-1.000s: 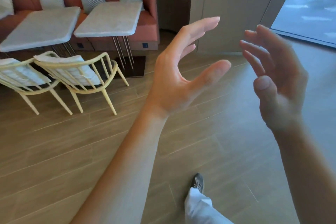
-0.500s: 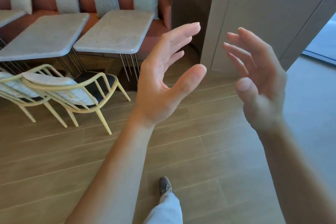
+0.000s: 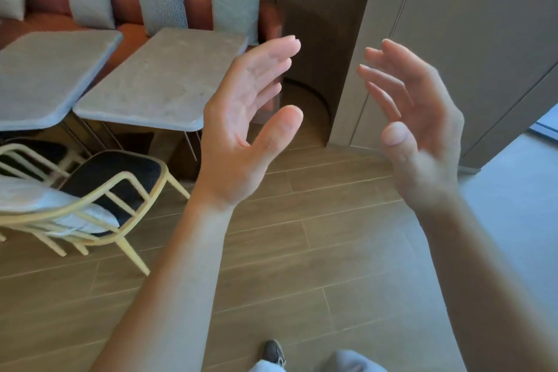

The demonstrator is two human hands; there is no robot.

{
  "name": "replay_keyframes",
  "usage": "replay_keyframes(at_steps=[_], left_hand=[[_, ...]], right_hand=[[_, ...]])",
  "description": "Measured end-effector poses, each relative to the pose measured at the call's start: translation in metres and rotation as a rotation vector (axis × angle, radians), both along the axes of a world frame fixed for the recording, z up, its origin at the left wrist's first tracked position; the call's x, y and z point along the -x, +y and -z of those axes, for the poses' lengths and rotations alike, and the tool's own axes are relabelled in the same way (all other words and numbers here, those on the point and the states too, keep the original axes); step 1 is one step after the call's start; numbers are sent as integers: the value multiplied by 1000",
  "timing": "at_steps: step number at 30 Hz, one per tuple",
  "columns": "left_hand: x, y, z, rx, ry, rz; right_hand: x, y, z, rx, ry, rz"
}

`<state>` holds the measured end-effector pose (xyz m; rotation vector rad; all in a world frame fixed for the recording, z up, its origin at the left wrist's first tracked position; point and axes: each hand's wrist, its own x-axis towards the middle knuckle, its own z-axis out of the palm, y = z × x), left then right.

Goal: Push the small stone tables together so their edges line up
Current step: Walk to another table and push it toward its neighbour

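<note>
Lounge, terracotta sofa [image 3: 126,3] at back. Left grey stone table [image 3: 45,75] and right grey stone table [image 3: 157,78] ahead-left, near corners just beside each other, edges skewed. Left hand [image 3: 241,130] and right hand [image 3: 422,136] spread wide, empty, not touching either table. Slabs likely heavy, rigid; thin legs may drag. Push flat on right slab's side edge.

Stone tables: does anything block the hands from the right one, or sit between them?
A wooden chair stands before the right stone table's near edge; its right end looks open. Nothing visible sits between the tables.

Cafe or lounge seating area indicated: stone tables [image 3: 157,78] set along cushioned orange banquette [image 3: 126,6], rattan chairs [image 3: 99,190] pulled up, wood-plank floor [image 3: 302,235], panelled walls [image 3: 453,24].
</note>
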<state>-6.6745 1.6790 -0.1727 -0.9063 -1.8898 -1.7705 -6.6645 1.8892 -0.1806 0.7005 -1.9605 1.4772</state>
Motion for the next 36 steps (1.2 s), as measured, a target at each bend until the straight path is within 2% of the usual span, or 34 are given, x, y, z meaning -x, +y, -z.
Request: replay_keyframes(at_steps=[9,18,28,36], left_hand=[[187,69,20,40,-12,-47],[353,141,12,-19,-7,-211],[508,137,31,-7,6,-453],[648,102,67,-84,-43,-666]], right_hand=[[199,75,24,43,-1,-71],[402,152,5,55,-36,-290],[603,135,15,7,-78,-541],[770,93,27,-149,-103,-712]])
